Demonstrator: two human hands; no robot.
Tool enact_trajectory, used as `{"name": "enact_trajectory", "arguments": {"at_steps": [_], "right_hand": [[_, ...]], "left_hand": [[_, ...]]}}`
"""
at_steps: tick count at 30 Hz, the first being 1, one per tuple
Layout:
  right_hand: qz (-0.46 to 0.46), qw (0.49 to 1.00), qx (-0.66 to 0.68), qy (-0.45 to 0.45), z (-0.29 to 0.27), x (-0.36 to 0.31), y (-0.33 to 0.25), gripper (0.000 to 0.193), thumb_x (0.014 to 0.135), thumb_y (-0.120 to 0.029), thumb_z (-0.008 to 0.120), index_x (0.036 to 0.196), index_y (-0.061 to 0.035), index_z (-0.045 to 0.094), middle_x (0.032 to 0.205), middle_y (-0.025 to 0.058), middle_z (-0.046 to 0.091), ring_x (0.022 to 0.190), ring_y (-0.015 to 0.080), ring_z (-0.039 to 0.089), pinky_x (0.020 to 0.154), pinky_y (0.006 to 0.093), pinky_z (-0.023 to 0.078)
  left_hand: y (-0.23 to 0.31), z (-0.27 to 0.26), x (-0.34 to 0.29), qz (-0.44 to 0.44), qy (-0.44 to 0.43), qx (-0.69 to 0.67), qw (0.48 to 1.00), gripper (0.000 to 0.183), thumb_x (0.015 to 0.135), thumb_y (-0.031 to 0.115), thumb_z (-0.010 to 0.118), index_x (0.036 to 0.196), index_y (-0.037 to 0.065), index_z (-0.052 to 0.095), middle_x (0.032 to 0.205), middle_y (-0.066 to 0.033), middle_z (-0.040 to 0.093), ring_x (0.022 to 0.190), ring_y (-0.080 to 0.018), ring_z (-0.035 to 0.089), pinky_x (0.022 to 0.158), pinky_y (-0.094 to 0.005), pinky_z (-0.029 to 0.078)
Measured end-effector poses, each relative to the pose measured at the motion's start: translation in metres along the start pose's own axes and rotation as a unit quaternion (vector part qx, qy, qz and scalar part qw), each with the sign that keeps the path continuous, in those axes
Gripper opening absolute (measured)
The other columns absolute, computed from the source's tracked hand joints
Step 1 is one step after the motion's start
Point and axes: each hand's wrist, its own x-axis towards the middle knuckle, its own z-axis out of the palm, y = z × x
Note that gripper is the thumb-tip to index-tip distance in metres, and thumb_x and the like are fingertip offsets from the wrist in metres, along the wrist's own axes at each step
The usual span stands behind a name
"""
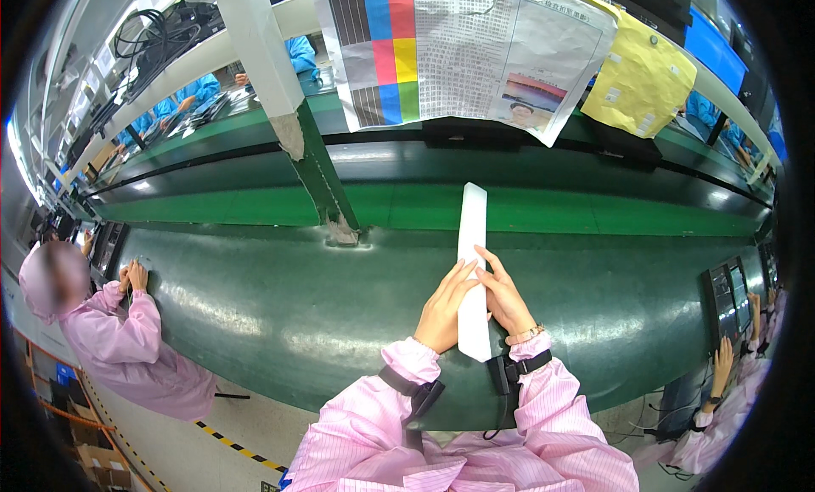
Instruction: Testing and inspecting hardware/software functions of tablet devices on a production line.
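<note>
A long, narrow white strip (473,224) runs away from me over the green worktable (356,297), its near end close to my wrists. It looks like foam or folded card; I cannot tell which. My left hand (445,311) presses on its left side with fingers bent over it. From the right, my right hand (506,302) grips it, and the fingertips of both hands come close together on the strip. The palms and part of the strip's middle are hidden. Whether the strip touches the tabletop is not clear.
Behind the table lies a green conveyor belt (407,205), with a green-and-white post (318,165) to the left. Printed sheets (463,55) and a yellow sheet (641,76) hang ahead. A person in pink (127,335) works at left; black panels (728,297) and another person's hand (722,366) are at right.
</note>
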Motion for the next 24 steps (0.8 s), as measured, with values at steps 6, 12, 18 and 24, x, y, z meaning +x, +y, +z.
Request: {"name": "enact_trajectory", "arguments": {"at_steps": [6,12,18,24], "right_hand": [[-0.002,1.0,-0.003,0.001,0.0034,-0.0011,-0.0017,0.05,0.099,-0.016,0.053,0.146,-0.0142,0.036,0.117,0.0127,0.06,0.108,0.0185,0.059,0.09,0.0337,0.05],[-0.004,1.0,0.0,-0.001,0.0013,-0.0011,-0.0007,0.05,0.099,-0.016,0.053,0.146,-0.0137,0.036,0.118,0.0122,0.059,0.109,0.0182,0.058,0.092,0.0329,0.048],[-0.011,1.0,0.004,-0.004,0.0007,0.0004,0.0008,0.05,0.099,-0.016,0.053,0.145,-0.0129,0.036,0.12,0.0128,0.058,0.11,0.019,0.058,0.093,0.033,0.048],[-0.003,1.0,-0.004,0.003,-0.0014,0.0009,0.0017,0.049,0.099,-0.016,0.053,0.145,-0.0144,0.037,0.119,0.0136,0.059,0.109,0.0194,0.059,0.091,0.0338,0.049]], "left_hand": [[-0.0001,-0.0007,0.0,-0.003,-0.001,-0.006,1.0,0.056,0.072,0.021,0.08,0.12,0.004,0.055,0.134,-0.019,0.051,0.131,-0.0364,0.044,0.101,-0.0437,0.046],[-0.0009,0.0007,-0.0008,-0.004,-0.005,-0.001,1.0,0.056,0.073,0.021,0.08,0.12,0.004,0.055,0.134,-0.0192,0.051,0.132,-0.0363,0.044,0.101,-0.0442,0.046],[-0.0006,0.0002,-0.0005,-0.003,-0.002,-0.004,1.0,0.056,0.073,0.021,0.08,0.12,0.004,0.055,0.135,-0.0189,0.051,0.131,-0.0367,0.044,0.1,-0.0441,0.046],[0.0002,0.0,0.0006,-0.002,-0.003,-0.002,1.0,0.056,0.072,0.021,0.08,0.12,0.004,0.055,0.136,-0.0186,0.05,0.131,-0.0368,0.045,0.1,-0.0439,0.046]]}}
